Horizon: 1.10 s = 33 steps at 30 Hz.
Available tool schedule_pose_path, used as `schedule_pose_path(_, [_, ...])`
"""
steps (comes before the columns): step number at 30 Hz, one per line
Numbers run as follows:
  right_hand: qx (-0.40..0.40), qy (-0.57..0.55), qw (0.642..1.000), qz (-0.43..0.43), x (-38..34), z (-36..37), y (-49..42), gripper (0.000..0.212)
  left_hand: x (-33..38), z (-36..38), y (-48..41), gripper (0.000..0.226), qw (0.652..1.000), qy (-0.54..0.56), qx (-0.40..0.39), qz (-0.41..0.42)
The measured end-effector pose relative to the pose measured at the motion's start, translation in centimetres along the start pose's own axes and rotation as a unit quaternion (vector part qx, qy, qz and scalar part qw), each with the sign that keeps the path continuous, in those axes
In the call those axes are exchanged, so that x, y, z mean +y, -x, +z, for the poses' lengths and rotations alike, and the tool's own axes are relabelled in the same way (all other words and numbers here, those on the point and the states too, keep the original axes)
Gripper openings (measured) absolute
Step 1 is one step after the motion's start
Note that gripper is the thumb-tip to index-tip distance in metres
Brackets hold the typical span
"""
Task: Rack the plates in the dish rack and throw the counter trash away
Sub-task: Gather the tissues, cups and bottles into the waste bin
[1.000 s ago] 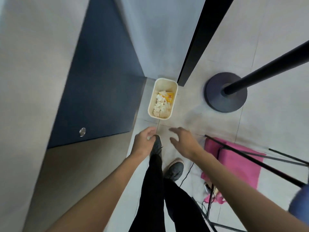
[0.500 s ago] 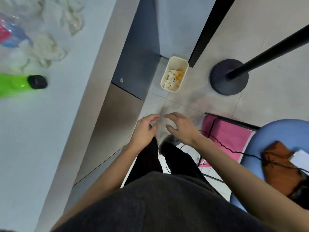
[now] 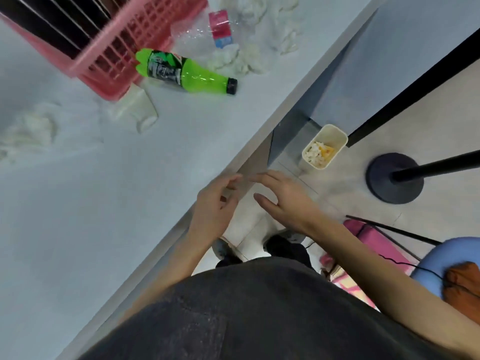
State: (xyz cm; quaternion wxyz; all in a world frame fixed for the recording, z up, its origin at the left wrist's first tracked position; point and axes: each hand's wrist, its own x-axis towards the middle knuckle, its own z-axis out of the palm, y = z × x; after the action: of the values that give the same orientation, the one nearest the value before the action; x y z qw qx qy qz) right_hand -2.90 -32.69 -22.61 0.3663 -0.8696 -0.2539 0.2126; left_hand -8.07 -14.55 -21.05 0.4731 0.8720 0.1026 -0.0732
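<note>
My left hand (image 3: 214, 207) and my right hand (image 3: 281, 198) hover empty beside the counter's edge (image 3: 233, 162), fingers relaxed and close to each other. On the white counter lie a green plastic bottle (image 3: 187, 72), a clear crushed bottle with a red label (image 3: 219, 28), crumpled white tissues (image 3: 244, 58) and a clear plastic cup (image 3: 137, 110) on its side. A pink dish rack (image 3: 122, 45) with dark plates in it stands at the top left. A cream trash bin (image 3: 324, 146) with paper scraps sits on the floor below the counter.
More crumpled tissue (image 3: 28, 128) lies at the counter's left. On the floor stand a black post base (image 3: 394, 178), a pink mat (image 3: 379, 242) with black rods and a blue chair (image 3: 446, 258) holding an orange cloth.
The view has swung from the floor and bin up onto the counter, bringing the rack, bottles and tissues into sight. Both hands stayed empty and moved up beside the counter's edge.
</note>
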Motion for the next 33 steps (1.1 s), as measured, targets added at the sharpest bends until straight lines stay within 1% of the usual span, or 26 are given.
schedule_pose_path(4, [-0.004, 0.022, 0.999, -0.048, -5.5, 2.5, -1.4, 0.037, -1.9, -6.4, 3.4, 0.026, 0.997, 0.052, 0.063, 0.013])
schedule_pose_path(7, [0.0, 0.011, 0.997, -0.071, -9.3, 4.4, -2.6, 0.034, -3.7, -10.6, 5.7, 0.026, 0.991, 0.074, 0.116, 0.006])
schedule_pose_path(12, [0.004, 0.0, 0.994, -0.105, -14.8, 7.5, -5.1, 0.03, -7.0, -16.7, 8.3, 0.03, 0.981, 0.079, 0.178, -0.001])
schedule_pose_path(16, [-0.003, 0.001, 0.992, -0.126, -18.1, 9.7, -7.9, 0.027, -9.1, -20.7, 9.6, 0.028, 0.973, 0.102, 0.205, -0.018])
schedule_pose_path(21, [-0.019, -0.019, 0.991, -0.134, -21.2, 11.5, -11.2, 0.021, -11.0, -25.0, 9.5, 0.016, 0.965, 0.123, 0.228, -0.037])
schedule_pose_path(23, [-0.026, -0.026, 0.99, -0.134, -22.3, 12.1, -12.6, 0.019, -11.9, -26.8, 9.0, 0.018, 0.963, 0.115, 0.24, -0.034])
schedule_pose_path(26, [-0.023, -0.027, 0.99, -0.138, -23.7, 12.9, -14.5, 0.018, -13.4, -29.4, 8.0, 0.035, 0.958, 0.108, 0.265, -0.035])
schedule_pose_path(29, [-0.025, -0.019, 0.991, -0.133, -24.4, 13.7, -16.3, 0.019, -15.7, -32.3, 6.0, 0.038, 0.948, 0.081, 0.305, -0.031])
schedule_pose_path(31, [-0.034, 0.002, 0.992, -0.125, -24.7, 14.4, -17.4, 0.022, -17.7, -34.4, 4.3, 0.029, 0.943, 0.031, 0.329, -0.029])
schedule_pose_path(33, [-0.049, 0.029, 0.991, -0.117, -24.8, 15.0, -18.4, 0.027, -19.7, -36.4, 2.4, 0.009, 0.94, -0.035, 0.337, -0.032])
